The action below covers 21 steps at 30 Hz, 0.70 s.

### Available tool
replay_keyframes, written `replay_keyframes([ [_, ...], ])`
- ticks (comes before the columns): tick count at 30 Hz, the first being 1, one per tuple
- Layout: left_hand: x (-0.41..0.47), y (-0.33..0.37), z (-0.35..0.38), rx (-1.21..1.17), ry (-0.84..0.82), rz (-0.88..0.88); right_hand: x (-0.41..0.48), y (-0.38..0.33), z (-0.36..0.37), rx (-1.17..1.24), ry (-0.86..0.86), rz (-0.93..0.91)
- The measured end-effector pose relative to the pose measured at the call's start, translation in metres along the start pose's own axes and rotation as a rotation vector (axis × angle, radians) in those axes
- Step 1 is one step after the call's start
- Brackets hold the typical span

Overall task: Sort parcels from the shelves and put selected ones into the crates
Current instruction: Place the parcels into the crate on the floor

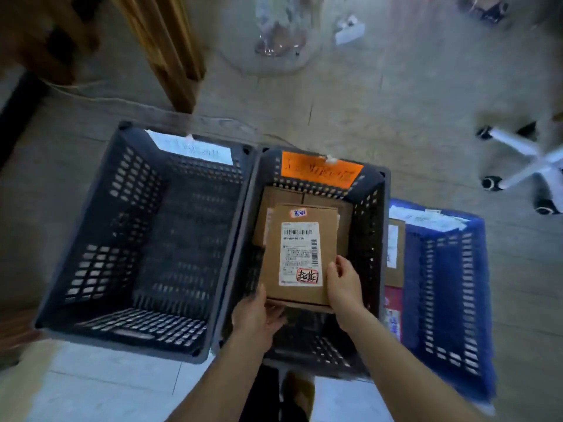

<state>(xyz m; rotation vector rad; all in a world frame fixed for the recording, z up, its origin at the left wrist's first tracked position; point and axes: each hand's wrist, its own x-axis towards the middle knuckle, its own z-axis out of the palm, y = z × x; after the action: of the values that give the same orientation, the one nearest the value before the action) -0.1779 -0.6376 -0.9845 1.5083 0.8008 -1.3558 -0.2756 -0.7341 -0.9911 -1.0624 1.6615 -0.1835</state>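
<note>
Parcel (300, 257): flat brown cardboard box with a white printed label on top, held within the middle crate (370, 226), which is dark perforated plastic with an orange tag (320, 172) on its far wall. Left hand (259, 318) grips the near-left corner, fingers tucked under. Right hand (344, 284) grips the near-right edge. More cardboard lies beneath, mostly hidden. Left crate (122, 208) has the same slotted walls. Tag writing is blurred.

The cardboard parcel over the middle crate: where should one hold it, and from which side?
Hold the parcel at its near corners, from the person's side: left hand beneath, right hand on the right edge. It lies flat, label up; the crate walls hem its other sides.
</note>
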Motion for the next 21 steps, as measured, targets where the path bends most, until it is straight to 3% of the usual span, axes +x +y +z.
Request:
replay_keyframes([
  [5,0.163,0.012,0.030,0.018,0.134,0.116,0.134,0.044,0.072,-0.076,-0.024,-0.053],
  [10,0.262,0.025,0.057,-0.007,0.184,0.162,0.224,0.067,0.124,-0.021,-0.037,-0.101],
  [16,0.297,0.030,0.081,-0.025,0.267,0.151,0.258,0.077,0.141,-0.043,-0.034,-0.179],
  [21,0.267,0.043,0.076,0.028,0.196,0.058,0.234,0.063,0.127,-0.176,-0.096,-0.108],
])
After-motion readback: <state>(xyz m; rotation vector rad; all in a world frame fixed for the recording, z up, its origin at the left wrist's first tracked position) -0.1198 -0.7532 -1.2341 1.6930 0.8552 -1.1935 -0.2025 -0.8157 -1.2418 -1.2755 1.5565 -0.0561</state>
